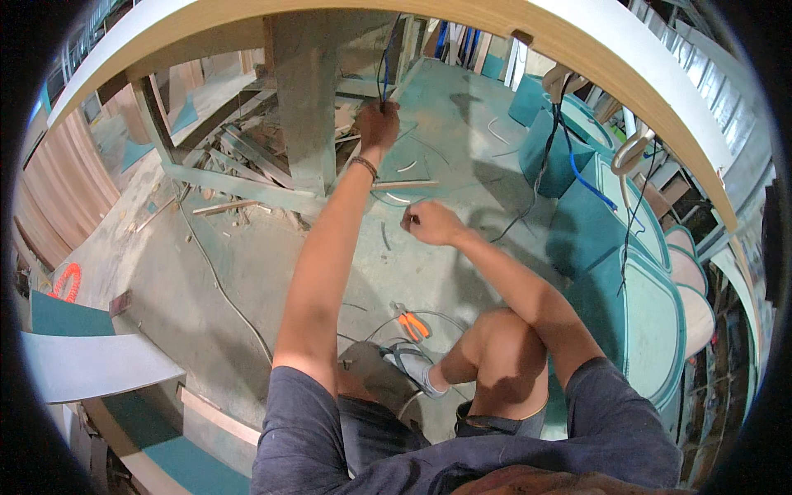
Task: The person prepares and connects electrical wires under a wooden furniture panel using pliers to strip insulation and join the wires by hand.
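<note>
My left hand (379, 130) is raised at the end of an outstretched arm, with a bracelet at the wrist. Its fingers are closed around thin black and blue electrical wires (385, 73) that come down from under the curved panel (462, 18) overhead. Lower and to the right, my right hand (435, 223) is curled closed in front of me, apart from the wires. Whatever its fingers may hold is too small to tell. On the floor by my foot lie cutters or pliers with orange handles (412, 323), touched by neither hand.
Teal, rounded panels or cabinets (623, 322) line the right side. Above them hang more black and blue wires (577, 169) and beige hooked tubes (631, 154). A wooden frame with scrap wood (256, 157) stands at the left. A long cable (214, 276) and wire offcuts lie on the floor.
</note>
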Demonstrator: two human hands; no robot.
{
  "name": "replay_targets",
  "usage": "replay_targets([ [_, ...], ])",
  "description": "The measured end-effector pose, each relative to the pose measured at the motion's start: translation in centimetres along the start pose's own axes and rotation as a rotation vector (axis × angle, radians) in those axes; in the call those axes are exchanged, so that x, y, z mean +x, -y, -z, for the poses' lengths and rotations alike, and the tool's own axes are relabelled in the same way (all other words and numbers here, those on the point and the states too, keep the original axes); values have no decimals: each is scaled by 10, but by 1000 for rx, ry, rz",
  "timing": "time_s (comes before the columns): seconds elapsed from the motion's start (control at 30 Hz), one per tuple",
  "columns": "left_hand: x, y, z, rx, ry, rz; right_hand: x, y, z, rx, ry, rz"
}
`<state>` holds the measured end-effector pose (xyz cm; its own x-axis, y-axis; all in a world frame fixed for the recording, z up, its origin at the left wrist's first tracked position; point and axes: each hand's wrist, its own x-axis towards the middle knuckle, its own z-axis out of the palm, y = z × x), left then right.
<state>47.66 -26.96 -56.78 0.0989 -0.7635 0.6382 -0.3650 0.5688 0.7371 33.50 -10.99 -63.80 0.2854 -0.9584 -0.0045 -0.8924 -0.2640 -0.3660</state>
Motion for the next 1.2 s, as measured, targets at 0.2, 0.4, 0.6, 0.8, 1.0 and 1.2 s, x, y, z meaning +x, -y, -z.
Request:
replay_targets([
  [0.2,3,-17,1,-86,-103,-1,-6,-26,-29,-79,230,-41],
  [0.4,11,9,31,151,26,-223,-9,-51,-46,-164,331,-16],
  [0.6,26,18,56,205,197,-344,-2,-83,-50,-316,376,5],
  [0.8,2,22,35,-105,137,-36,-12,-97,-49,-268,336,-64],
  [1.0,2,36,7,-313,9,-8,-12,-92,-47,-329,388,23],
  [1.2,-34,65,6,-91,32,-69,-17,-74,-27,-212,293,56],
])
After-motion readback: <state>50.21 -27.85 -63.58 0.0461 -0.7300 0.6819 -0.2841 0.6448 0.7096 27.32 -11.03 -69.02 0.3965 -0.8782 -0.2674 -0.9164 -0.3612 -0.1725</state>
